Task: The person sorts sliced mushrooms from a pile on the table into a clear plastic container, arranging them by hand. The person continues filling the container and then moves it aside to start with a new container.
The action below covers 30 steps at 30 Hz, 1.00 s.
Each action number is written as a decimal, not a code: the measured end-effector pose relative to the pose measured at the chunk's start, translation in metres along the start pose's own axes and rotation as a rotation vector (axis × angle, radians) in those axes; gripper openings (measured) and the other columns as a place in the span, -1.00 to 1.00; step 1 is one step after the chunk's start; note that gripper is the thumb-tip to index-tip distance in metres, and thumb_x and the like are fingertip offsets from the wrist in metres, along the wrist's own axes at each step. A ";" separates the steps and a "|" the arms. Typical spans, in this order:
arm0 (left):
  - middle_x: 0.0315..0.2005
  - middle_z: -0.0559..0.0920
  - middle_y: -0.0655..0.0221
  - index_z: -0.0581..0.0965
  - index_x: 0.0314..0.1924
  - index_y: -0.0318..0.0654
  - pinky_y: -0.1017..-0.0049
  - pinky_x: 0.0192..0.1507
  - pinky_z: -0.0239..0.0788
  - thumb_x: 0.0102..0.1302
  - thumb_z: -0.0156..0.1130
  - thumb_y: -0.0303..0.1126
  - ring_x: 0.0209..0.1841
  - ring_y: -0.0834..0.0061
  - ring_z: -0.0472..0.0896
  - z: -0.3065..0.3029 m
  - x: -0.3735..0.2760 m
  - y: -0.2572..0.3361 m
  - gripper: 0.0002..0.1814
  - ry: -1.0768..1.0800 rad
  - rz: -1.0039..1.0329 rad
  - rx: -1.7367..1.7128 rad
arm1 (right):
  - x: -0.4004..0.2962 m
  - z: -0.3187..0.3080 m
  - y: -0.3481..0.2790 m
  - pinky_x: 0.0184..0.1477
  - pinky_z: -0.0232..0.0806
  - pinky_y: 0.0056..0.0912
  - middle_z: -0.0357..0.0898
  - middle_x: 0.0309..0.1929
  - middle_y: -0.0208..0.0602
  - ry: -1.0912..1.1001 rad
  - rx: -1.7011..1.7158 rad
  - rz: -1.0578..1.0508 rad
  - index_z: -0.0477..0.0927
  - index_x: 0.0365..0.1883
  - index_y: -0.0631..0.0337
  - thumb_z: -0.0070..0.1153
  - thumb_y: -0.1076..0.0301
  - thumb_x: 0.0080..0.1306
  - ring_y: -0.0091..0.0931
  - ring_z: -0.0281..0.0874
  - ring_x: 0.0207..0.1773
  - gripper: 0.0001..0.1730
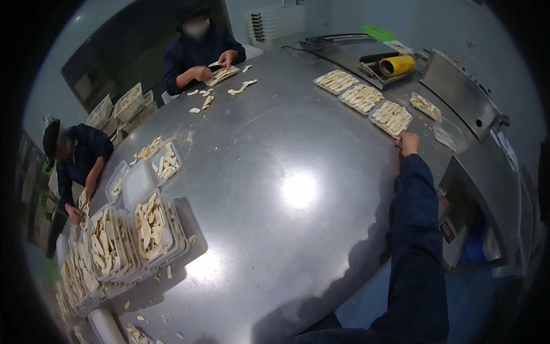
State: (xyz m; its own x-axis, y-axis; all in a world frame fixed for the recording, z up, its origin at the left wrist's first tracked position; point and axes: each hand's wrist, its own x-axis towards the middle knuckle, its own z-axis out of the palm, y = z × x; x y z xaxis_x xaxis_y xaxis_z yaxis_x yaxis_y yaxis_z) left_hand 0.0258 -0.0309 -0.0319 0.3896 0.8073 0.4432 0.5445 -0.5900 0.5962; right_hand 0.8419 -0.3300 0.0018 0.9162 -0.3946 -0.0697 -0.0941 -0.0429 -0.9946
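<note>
My right hand (408,144) is at the near corner of a clear plastic tray (390,118), its fingers closed at the rim. Pale dried slices lie in neat overlapping rows in that tray. Two more filled trays, a middle one (361,98) and a far one (336,81), continue the line away from me on the steel table (275,142). My left hand is out of view.
Stacked trays of loose slices (152,228) crowd the left side. A film-wrapping machine with a yellow roll (397,66) stands at the far right, near a smaller tray (425,105). Across the table a co-worker (202,51) handles slices; another person (81,159) works at left.
</note>
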 end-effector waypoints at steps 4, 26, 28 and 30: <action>0.11 0.44 -0.02 0.61 -0.14 -0.46 0.29 0.08 0.46 0.36 -0.05 -0.63 0.00 0.16 0.56 -0.004 0.009 0.017 -0.75 -0.039 0.080 0.121 | 0.005 0.006 0.005 -0.60 0.42 -0.44 0.58 -0.55 -0.19 -0.029 0.037 -0.031 0.57 -0.43 0.38 0.14 0.53 0.23 -0.50 0.50 -0.67 -0.92; 0.10 0.42 0.00 0.59 -0.11 -0.47 0.27 0.12 0.48 0.40 -0.03 -0.59 0.05 0.10 0.57 -0.007 0.017 0.035 -0.78 -0.080 0.006 0.121 | -0.023 0.135 0.009 -0.40 0.59 -0.40 0.64 -0.35 0.06 -0.122 0.138 -0.144 0.53 -0.16 0.61 0.01 0.58 0.35 -0.35 0.68 -0.44 -0.80; 0.12 0.40 0.01 0.58 -0.07 -0.45 0.23 0.14 0.47 0.40 -0.02 -0.58 0.10 0.06 0.55 -0.006 0.013 0.031 -0.77 -0.077 -0.003 0.052 | -0.025 0.137 0.016 -0.35 0.58 -0.38 0.64 -0.30 0.08 -0.089 0.126 -0.166 0.54 -0.16 0.58 0.00 0.58 0.33 -0.33 0.69 -0.38 -0.81; 0.16 0.36 0.01 0.57 -0.04 -0.42 0.13 0.18 0.44 0.40 -0.01 -0.57 0.15 0.03 0.52 -0.005 0.008 0.020 -0.76 -0.074 -0.017 -0.051 | -0.025 0.139 0.024 -0.24 0.57 -0.31 0.65 -0.25 0.06 -0.053 0.061 -0.179 0.57 -0.17 0.53 0.01 0.56 0.31 -0.29 0.70 -0.29 -0.80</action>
State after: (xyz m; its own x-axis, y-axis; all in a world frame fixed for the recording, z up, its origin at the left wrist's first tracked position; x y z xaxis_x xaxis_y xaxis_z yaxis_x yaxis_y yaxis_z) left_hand 0.0363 -0.0363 -0.0127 0.4352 0.8148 0.3829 0.5136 -0.5740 0.6377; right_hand 0.8707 -0.1937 -0.0307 0.9357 -0.3364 0.1059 0.0940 -0.0517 -0.9942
